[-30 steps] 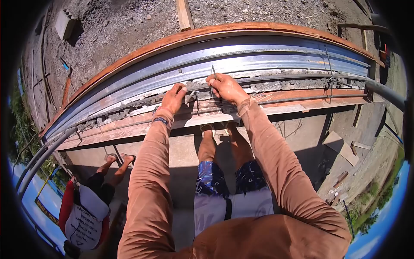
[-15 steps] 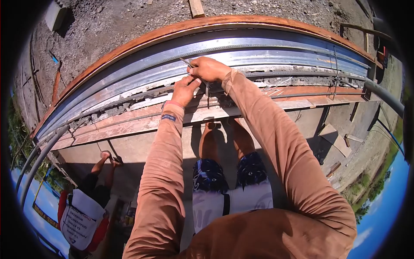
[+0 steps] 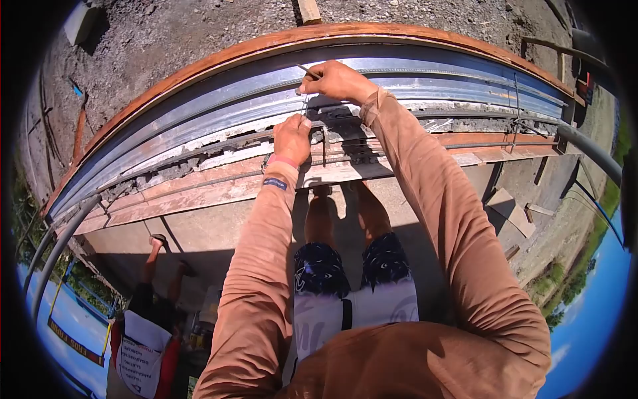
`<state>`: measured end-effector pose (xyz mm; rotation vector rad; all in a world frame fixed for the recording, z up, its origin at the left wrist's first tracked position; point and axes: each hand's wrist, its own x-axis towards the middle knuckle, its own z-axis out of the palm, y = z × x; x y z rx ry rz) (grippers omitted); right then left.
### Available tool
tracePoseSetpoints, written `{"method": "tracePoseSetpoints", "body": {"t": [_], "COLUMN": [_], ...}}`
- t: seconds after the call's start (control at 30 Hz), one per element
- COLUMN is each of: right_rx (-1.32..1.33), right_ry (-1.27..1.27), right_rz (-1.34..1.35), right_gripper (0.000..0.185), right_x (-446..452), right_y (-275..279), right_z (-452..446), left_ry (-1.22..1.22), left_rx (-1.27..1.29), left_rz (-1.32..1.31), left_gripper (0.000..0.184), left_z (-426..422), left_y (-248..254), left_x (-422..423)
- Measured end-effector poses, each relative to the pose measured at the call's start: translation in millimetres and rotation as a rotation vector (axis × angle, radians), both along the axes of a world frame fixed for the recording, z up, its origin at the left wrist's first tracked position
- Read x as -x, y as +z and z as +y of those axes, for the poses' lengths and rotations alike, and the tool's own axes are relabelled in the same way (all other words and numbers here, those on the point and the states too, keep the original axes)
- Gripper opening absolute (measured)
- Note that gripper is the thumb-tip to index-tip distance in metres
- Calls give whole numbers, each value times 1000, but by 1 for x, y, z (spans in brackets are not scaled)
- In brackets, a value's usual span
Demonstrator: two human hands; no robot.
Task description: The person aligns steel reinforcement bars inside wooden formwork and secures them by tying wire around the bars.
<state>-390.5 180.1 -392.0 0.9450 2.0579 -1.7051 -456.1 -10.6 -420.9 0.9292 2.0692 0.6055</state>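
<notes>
My right hand (image 3: 339, 81) is closed round a thin metal rod (image 3: 307, 70), whose tip pokes out to the left of the fingers. Below and a little left, my left hand (image 3: 292, 139) is closed in a pinch at a thin wire (image 3: 306, 105) that runs up toward the right hand. Both hands are over a long trough lined with shiny corrugated metal sheet (image 3: 226, 110). Ribbed rebar (image 3: 438, 72) runs lengthwise through it, and a short upright bar (image 3: 324, 147) stands beside my left hand. The fingers hide the wire's ends.
A reddish wooden board (image 3: 379, 28) edges the trough's far side; a plank (image 3: 206, 194) edges the near side. Grey pipes (image 3: 591, 151) curve at the right, with another at the left. Another person (image 3: 143, 346) is at the lower left. Gravel (image 3: 219, 30) lies beyond.
My right hand has moved up and right, away from the left hand, with the rod. The left hand has shifted slightly right and down. The wire now shows between them.
</notes>
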Motion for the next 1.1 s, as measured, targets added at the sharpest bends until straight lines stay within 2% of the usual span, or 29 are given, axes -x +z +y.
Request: {"method": "tracePoseSetpoints", "body": {"t": [0.03, 0.13, 0.17, 0.23, 0.3, 0.37, 0.57, 0.63, 0.7, 0.8, 0.83, 0.9, 0.93, 0.97, 1.03, 1.1], "right_rx": [0, -323, -319, -89, -162, -86, -162, -231, -259, -293, -295, -360, -438, -437, -775, -705], "right_ry": [1, 472, 469, 811, 912, 826, 765, 548, 515, 164, 163, 61, 30, 24, -42, 0], "right_rz": [-2, -7, -10, -193, -178, -172, -23, -16, -36, -132, -132, -68, 89, 82, 73, 4], "right_gripper": [33, 37, 37, 38, 38, 39, 37, 43, 41, 36, 36, 32, 27, 27, 23, 19], "right_x": [3, 5, 7, 18, 16, 9, -16, -26, -27, -30, -33, -43, -54, -60, -75, -93], "right_y": [9, 20, 19, 16, 10, 5, -10, -18, -12, -13, -19, -34, -41, -35, -23, -37], "right_z": [5, 5, 3, 3, -4, -5, -14, -21, -32, -52, -56, -65, -66, -63, -57, -61], "left_ry": [-28, -54, -58, -7, -21, -7, -10, 40, 56, 96, 96, 31, 23, -37, -99, -175], "left_rx": [0, -39, -36, -21, 5, 55, 82, 92, 52, 111, 110, 144, 145, 60, -26, -84], "left_rz": [79, 167, 163, 154, 167, 138, 139, 106, 83, 130, 130, 155, 153, 203, 244, 338], "left_gripper": [16, 11, 11, 9, 9, 9, 19, 21, 22, 19, 19, 16, 16, 14, 12, 11], "left_z": [0, 4, 4, 3, 3, 4, -1, 0, -4, -1, 0, 6, 5, 6, 1, 4], "left_y": [2, 17, 20, 25, 23, 22, 20, 22, 17, 14, 15, 26, 22, 15, 6, 5], "left_x": [-2, -5, -6, -6, -5, -3, -2, -3, 1, 0, -1, -1, -1, 1, 0, 0]}}
